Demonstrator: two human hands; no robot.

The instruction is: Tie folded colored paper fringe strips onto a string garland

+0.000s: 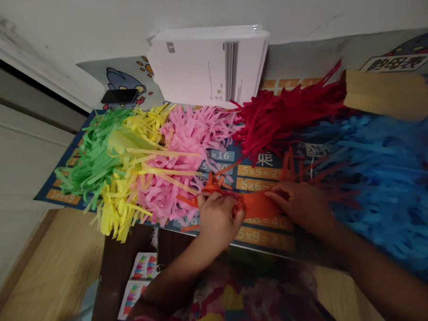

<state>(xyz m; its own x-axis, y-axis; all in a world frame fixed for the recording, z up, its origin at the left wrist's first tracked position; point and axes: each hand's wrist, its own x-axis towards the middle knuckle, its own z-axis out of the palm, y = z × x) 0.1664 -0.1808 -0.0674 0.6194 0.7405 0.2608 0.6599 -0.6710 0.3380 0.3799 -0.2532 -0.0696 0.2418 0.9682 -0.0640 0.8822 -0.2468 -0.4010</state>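
My left hand is closed around the fringed end of an orange paper piece lying on the printed table mat. My right hand presses fingers down on the orange paper's right part. Cut orange strips fan out above my left hand. Around the hands lie heaps of fringed paper: pink, yellow, green, red and blue.
A stack of white printed sheets leans against the wall at the back. A dark phone lies at the mat's far left corner. A tan block sits at the back right. Colourful cards lie below the table edge.
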